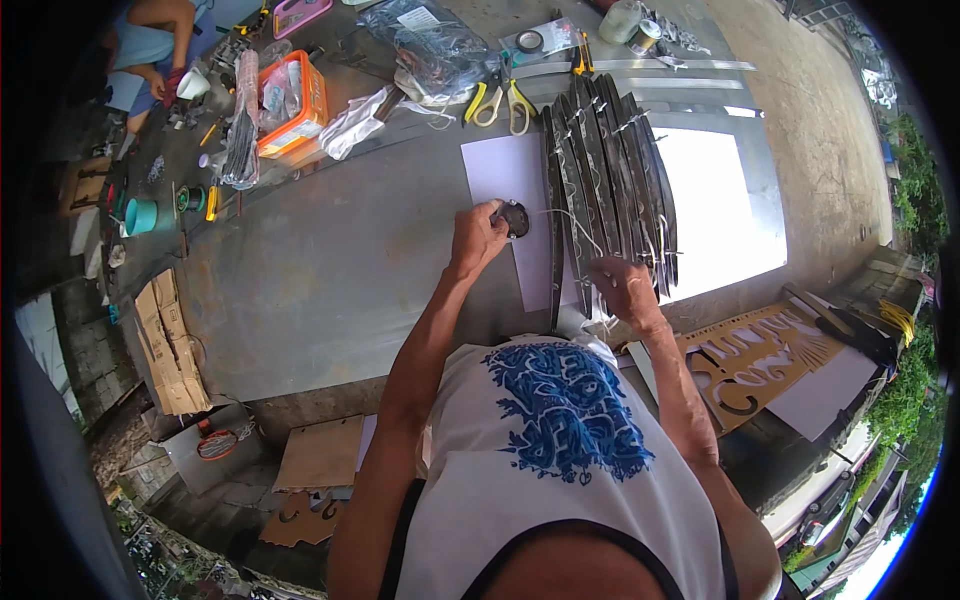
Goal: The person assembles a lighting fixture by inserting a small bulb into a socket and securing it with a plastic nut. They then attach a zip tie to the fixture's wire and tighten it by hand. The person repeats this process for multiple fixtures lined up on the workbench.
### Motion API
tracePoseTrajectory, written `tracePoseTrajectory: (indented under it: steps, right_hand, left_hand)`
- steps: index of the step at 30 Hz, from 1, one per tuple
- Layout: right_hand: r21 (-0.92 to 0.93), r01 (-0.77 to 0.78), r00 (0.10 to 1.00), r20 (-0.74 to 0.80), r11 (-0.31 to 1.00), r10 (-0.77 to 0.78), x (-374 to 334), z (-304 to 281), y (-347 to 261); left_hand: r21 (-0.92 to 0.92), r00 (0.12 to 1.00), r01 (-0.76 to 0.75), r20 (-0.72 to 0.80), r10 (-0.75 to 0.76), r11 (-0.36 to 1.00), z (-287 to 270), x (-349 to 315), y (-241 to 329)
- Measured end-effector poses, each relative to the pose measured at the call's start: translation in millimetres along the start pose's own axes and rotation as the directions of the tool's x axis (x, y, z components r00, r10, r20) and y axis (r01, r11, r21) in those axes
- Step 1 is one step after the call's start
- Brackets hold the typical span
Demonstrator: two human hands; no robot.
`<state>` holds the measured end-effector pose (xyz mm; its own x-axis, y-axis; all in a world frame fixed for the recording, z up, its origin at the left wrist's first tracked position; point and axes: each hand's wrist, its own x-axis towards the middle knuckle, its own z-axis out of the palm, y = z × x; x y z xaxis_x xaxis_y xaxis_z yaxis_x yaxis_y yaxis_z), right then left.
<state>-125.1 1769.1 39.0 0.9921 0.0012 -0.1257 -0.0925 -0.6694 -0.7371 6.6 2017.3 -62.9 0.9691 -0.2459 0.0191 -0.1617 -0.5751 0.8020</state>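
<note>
My left hand (478,238) is closed round a small black disc-shaped piece (515,218) with light spots on its rim. A thin white wire (575,221) runs from beside this piece toward my right hand (628,288). The right fingers are curled in a pinch at the wire, over the near end of several long dark strips (600,170). These strips lie side by side, pointing away from me, with short white wires along them. Under them are white sheets (715,210). What lies beneath my right palm is hidden.
Yellow-handled scissors (520,108), a tape roll (529,41) and plastic bags (425,45) lie beyond on the grey metal table (330,260). An orange tub (293,105) stands farther left. Brown cut-out boards (745,365) lie at right. Another person (160,50) sits far left.
</note>
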Motion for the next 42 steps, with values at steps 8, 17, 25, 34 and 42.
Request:
tracePoseTrajectory:
  steps: [8,17,25,34,42]
  right_hand:
    - [-0.057,-0.187,0.959,-0.228,0.981,0.170,-32,29,12]
    - [-0.092,-0.164,0.942,-0.310,0.982,0.128,10,11,9]
    - [0.038,-0.097,0.923,-0.371,0.995,0.104,38,-5,20]
    - [0.171,-0.266,0.861,-0.400,0.949,0.314,30,-29,37]
    - [0.304,-0.379,0.799,-0.368,0.874,0.475,0,-33,51]
  left_hand:
    - [0.106,0.993,0.066,-0.104,-0.055,0.992,-42,35,-7]
    - [-0.060,0.957,0.224,-0.173,-0.231,0.973,-79,26,-72]
    - [-0.276,0.877,0.320,-0.276,-0.393,0.906,-118,2,-92]
    - [-0.130,0.786,0.122,-0.592,-0.176,0.984,-121,-22,-105]
    - [-0.178,0.942,0.124,-0.288,-0.172,0.976,-84,-40,12]
